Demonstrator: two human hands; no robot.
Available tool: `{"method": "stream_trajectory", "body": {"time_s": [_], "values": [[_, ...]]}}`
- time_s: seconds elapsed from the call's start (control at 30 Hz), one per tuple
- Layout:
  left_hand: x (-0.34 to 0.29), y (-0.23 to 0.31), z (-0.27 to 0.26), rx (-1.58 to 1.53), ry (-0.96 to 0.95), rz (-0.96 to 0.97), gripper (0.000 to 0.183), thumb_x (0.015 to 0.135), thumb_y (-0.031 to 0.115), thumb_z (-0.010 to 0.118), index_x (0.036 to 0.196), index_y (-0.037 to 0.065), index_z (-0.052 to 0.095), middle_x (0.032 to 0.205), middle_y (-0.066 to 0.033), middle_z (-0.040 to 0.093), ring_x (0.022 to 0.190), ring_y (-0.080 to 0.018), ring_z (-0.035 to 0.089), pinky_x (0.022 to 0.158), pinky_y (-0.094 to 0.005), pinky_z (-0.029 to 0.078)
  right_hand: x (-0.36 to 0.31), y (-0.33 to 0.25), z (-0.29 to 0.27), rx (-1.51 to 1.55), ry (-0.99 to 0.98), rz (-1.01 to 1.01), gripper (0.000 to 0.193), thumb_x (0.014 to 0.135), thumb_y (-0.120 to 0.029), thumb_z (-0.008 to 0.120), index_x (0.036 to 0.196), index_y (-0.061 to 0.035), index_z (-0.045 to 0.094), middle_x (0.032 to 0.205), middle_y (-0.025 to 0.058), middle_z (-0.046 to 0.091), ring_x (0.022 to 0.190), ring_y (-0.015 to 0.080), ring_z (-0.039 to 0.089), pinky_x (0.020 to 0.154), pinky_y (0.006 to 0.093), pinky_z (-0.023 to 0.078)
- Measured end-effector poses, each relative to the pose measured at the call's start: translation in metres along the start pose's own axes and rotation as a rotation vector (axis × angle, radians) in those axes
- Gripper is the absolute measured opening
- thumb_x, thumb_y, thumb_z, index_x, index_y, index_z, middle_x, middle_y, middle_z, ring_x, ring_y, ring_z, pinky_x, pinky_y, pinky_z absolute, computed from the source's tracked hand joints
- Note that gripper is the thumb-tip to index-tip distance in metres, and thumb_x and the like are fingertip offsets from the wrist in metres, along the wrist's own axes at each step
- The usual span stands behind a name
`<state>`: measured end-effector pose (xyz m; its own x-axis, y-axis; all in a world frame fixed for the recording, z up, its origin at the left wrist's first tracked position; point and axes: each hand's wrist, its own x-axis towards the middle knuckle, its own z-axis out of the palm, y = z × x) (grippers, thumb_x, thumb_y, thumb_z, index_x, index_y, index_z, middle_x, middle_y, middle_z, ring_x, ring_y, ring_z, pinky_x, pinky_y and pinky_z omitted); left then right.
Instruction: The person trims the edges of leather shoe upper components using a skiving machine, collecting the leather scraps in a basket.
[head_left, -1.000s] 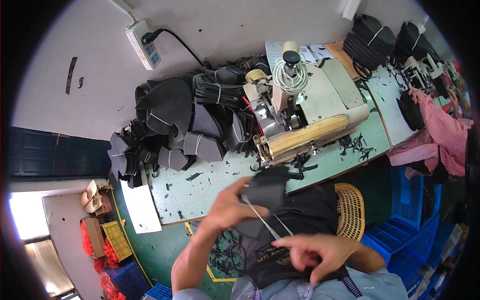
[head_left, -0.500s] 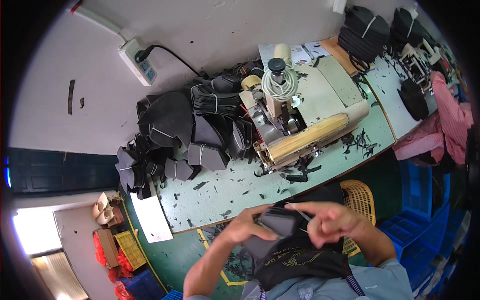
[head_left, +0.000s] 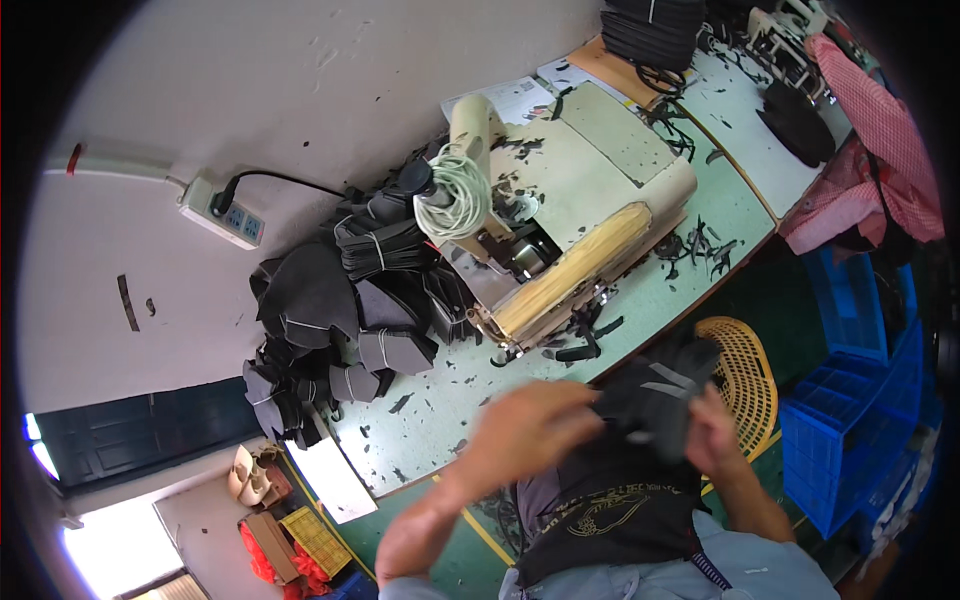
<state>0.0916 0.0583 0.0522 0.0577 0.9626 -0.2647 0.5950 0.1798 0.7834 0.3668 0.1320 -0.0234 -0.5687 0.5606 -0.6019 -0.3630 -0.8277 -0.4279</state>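
My right hand (head_left: pixel 712 430) grips the near right side of a bundle of dark foam pieces (head_left: pixel 640 405). Motion smears the bundle, and pale grey strips show on its upper face. It is held over my lap, just off the bench's front edge. To the left, my left hand (head_left: pixel 535 425) is blurred by motion; its fingers stretch loosely toward the bundle, with nothing visible in them. I cannot see whether the fingertips touch it. A black apron (head_left: pixel 610 510) with yellow print lies beneath both hands.
A cream bench machine (head_left: pixel 610 150) with coiled pale tubing stands on the light green table (head_left: pixel 440 390). Banded stacks of dark pieces (head_left: pixel 310 290) crowd its left side, and scraps are scattered about. At right are a yellow woven chair (head_left: pixel 735 385), blue crates (head_left: pixel 840 400) and a person's pink checked sleeve (head_left: pixel 870 110).
The bundle has gone from my left hand to my right, moving rightward. My left hand has come away from it. The thin pale loop at my right fingers is no longer distinct. My view has shifted.
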Motion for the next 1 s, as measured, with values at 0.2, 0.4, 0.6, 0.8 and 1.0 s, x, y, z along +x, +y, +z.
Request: {"method": "stream_trajectory", "body": {"time_s": [0.2,0.4,0.6,0.8,1.0], "values": [[0.030,-0.066,-0.115,0.929,0.672,-0.224,0.051,0.073,0.003,0.068,0.122,0.010,0.058,0.124,-0.0115,0.056,0.119,-0.0313,0.049,0.098,-0.0419,0.040,-0.030,-0.016,-0.154,0.290,0.435,-0.288,0.039,0.090,-0.029,0.059,0.121,-0.0061,0.055,0.122,0.0156,0.058,0.103,0.0282,0.062,0.089,0.0399,0.052],[0.043,-0.148,-0.155,1.188,0.615,-0.230,0.059,0.070,-0.001,0.063,0.128,0.009,0.053,0.130,-0.0100,0.052,0.129,-0.0308,0.042,0.108,-0.0501,0.030,-0.010,0.025,-0.158,-0.046,1.049,-0.014,0.041,0.093,-0.030,0.063,0.124,-0.0036,0.055,0.111,0.0088,0.058,0.097,0.0175,0.057,0.088,0.0300,0.047],[-0.004,-0.085,-0.140,0.910,0.771,-0.299,0.058,0.074,0.010,0.068,0.129,0.007,0.052,0.113,-0.0162,0.055,0.113,-0.0355,0.051,0.102,-0.0460,0.036,0.013,0.024,-0.014,-0.972,0.108,-0.523,0.030,0.084,-0.011,0.070,0.112,-0.0040,0.062,0.107,0.0096,0.063,0.100,0.0252,0.060,0.089,0.0348,0.047],[-0.087,-0.016,-0.080,0.140,0.620,-0.321,0.069,0.061,0.012,0.075,0.125,0.002,0.052,0.109,-0.0183,0.063,0.104,-0.0294,0.061,0.092,-0.0378,0.046,0.053,0.040,0.124,-1.170,-0.655,-0.995,0.057,0.070,-0.027,0.082,0.119,-0.0082,0.059,0.129,0.0194,0.049,0.123,0.0421,0.044,0.103,0.0502,0.035],[-0.093,-0.020,-0.002,-0.871,0.805,-0.222,0.078,0.080,0.028,0.070,0.144,0.004,0.032,0.124,-0.0168,0.052,0.113,-0.0273,0.055,0.099,-0.0388,0.045,0.052,0.083,0.148,-0.810,-0.674,-0.327,0.058,0.077,-0.020,0.074,0.122,-0.0043,0.042,0.112,0.0169,0.053,0.105,0.0361,0.055,0.085,0.0433,0.045]]}}
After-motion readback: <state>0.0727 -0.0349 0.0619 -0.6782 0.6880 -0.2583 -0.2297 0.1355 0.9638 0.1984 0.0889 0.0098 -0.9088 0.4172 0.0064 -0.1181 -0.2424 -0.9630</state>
